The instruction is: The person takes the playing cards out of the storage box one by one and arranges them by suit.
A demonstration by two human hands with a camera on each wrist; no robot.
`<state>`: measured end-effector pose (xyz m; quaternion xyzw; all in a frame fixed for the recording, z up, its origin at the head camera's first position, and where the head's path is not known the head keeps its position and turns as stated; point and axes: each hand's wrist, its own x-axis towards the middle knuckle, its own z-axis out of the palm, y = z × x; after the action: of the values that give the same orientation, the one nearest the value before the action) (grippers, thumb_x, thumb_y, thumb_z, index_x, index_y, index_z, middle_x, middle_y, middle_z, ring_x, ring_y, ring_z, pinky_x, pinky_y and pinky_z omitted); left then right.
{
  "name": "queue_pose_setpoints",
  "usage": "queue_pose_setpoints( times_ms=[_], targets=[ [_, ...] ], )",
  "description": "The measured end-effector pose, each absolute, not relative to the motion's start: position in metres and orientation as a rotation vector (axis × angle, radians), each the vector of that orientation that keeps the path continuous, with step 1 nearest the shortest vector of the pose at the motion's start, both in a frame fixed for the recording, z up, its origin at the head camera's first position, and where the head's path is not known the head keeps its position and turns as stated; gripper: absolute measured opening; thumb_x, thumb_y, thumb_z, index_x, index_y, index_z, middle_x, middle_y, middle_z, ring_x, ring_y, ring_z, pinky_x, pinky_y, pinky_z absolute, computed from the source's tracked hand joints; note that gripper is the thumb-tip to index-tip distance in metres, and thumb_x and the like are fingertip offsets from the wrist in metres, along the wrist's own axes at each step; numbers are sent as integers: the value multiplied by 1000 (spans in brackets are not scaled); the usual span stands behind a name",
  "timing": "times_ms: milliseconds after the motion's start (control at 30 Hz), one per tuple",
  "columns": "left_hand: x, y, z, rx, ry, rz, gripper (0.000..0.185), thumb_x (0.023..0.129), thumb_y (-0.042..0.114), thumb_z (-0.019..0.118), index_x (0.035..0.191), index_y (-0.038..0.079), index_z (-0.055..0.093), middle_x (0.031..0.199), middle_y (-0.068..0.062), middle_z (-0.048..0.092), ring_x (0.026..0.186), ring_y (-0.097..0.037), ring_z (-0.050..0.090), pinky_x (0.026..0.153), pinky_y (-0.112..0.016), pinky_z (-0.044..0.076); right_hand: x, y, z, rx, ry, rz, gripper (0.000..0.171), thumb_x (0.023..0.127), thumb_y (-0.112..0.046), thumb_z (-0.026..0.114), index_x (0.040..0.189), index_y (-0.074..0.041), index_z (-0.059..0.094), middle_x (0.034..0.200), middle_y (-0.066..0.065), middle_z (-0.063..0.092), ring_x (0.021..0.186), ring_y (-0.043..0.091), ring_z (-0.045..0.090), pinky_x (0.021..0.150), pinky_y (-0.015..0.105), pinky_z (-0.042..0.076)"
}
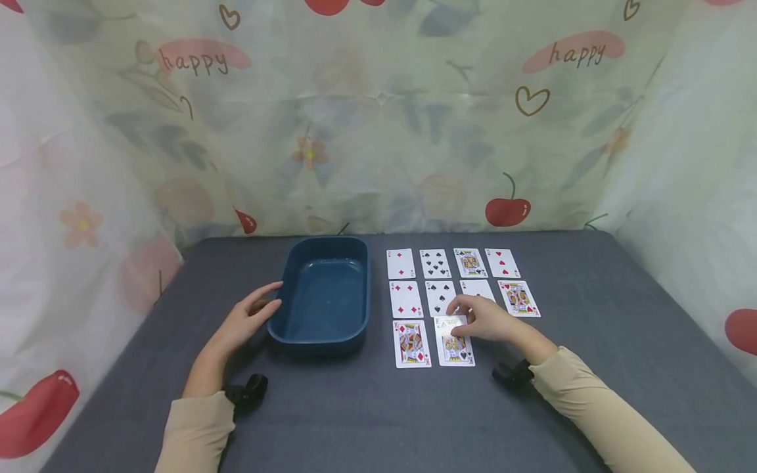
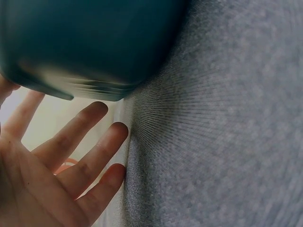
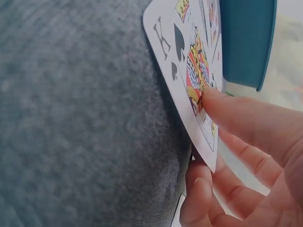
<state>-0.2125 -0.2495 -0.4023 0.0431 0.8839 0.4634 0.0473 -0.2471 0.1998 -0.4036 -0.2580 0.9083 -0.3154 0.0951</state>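
My right hand (image 1: 481,320) pinches a king of spades playing card (image 1: 455,351) in the front row. In the right wrist view the thumb (image 3: 236,111) presses on the card's printed face, while other fingers lie at its edge and underneath. The card stands slightly off the cloth there. At the left side of a dark blue rectangular tub (image 1: 319,338), my left hand (image 1: 239,322) has its fingers loosely extended by the rim. The left wrist view shows several of those fingers (image 2: 90,168) spread below the tub's wall, gripping nothing.
Face-up cards lie in rows right of the tub, among them a face card of diamonds (image 1: 412,345), a four of diamonds (image 1: 405,300) and a king of hearts (image 1: 519,299). Dark grey cloth (image 1: 355,420) covers the table. A patterned curtain (image 1: 378,164) hangs behind.
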Motion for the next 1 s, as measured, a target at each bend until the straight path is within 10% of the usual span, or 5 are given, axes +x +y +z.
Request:
queue_pose_setpoints(
  times_ms=[1000],
  targets=[
    [-213, -252, -390, 245, 2765, 1248, 56, 97, 42, 45, 145, 16, 33, 143, -25, 40, 128, -44, 42, 101, -58, 38, -257, 202, -373, -766, 2855, -990, 25, 83, -13, 67, 101, 3, 61, 92, 14, 65, 78, 19, 61, 70, 28, 50]
  ],
)
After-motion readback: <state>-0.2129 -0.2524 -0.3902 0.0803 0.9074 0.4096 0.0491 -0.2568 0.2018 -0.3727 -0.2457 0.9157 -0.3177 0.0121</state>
